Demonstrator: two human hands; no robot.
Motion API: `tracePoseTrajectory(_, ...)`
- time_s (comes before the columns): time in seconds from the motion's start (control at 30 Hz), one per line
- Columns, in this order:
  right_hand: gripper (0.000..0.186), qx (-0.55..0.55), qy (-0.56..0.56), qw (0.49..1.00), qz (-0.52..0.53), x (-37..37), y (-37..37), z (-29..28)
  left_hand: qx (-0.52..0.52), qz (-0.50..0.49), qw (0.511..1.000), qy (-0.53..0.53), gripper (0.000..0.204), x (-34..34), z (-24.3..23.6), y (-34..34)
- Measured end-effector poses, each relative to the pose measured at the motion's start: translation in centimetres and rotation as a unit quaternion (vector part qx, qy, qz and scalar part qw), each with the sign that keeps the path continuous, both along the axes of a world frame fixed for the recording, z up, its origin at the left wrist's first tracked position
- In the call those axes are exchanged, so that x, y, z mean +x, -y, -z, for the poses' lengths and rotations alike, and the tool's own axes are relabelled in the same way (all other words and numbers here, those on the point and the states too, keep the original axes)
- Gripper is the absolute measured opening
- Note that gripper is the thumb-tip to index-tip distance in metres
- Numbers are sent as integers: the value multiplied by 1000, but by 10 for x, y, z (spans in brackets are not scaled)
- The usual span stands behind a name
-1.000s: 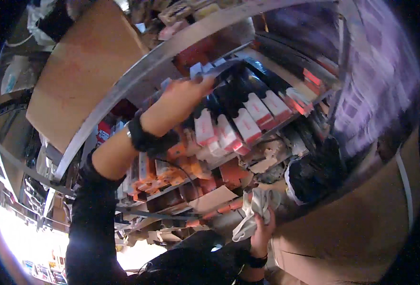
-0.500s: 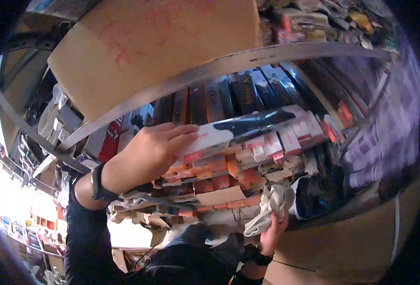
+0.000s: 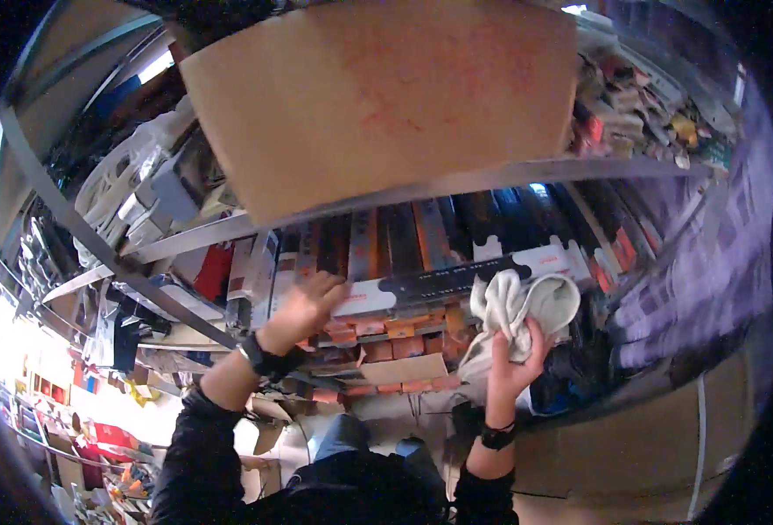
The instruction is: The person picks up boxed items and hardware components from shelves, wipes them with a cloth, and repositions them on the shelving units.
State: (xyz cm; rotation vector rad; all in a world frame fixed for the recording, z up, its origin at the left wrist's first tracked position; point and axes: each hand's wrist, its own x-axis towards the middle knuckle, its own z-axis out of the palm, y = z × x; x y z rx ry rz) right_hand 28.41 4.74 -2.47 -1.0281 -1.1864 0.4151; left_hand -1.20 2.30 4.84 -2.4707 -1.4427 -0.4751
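Note:
A long, narrow box in white and black lies across the front of the shelf. My left hand has its fingers curled at the left end of this box. In my right hand is a bunched off-white cloth, with a round, cuff-like fold at its right side. The cloth is held up in front of the box and covers part of its right half. Behind the long box, several dark and orange long boxes stand in a row, pointing away from me.
A large brown carton stands on the upper shelf, above a metal rail. Small orange boxes are stacked below the long box. A purple checked cloth hangs at the right. Brown cardboard lies at lower right.
The long box now lies more level along the shelf front. My right hand has raised the cloth in front of it. My left hand stays at the box's left end. The view has shifted.

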Motion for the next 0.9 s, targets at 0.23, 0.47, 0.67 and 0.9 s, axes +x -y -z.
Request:
tracePoseTrajectory(0.23, 42, 52, 190, 975, 107, 18, -42, -55, -80, -66, 954, 281, 59, 5, 21, 14)
tracePoseTrajectory(0.47, 38, -66, 312, 947, 44, 4, -78, -70, -122, -113, 863, 477, 68, 7, 59, 18)
tracePoseTrajectory(0.67, 36, -24, 292, 925, -241, -105, -34, -68, -54, -138, 868, 474, 56, 16, 64, 15)
tracePoseTrajectory(0.9, 32, -28, 332, 907, -257, -133, -20, -82, -59, -126, 846, 515, 40, 17, 56, 14)
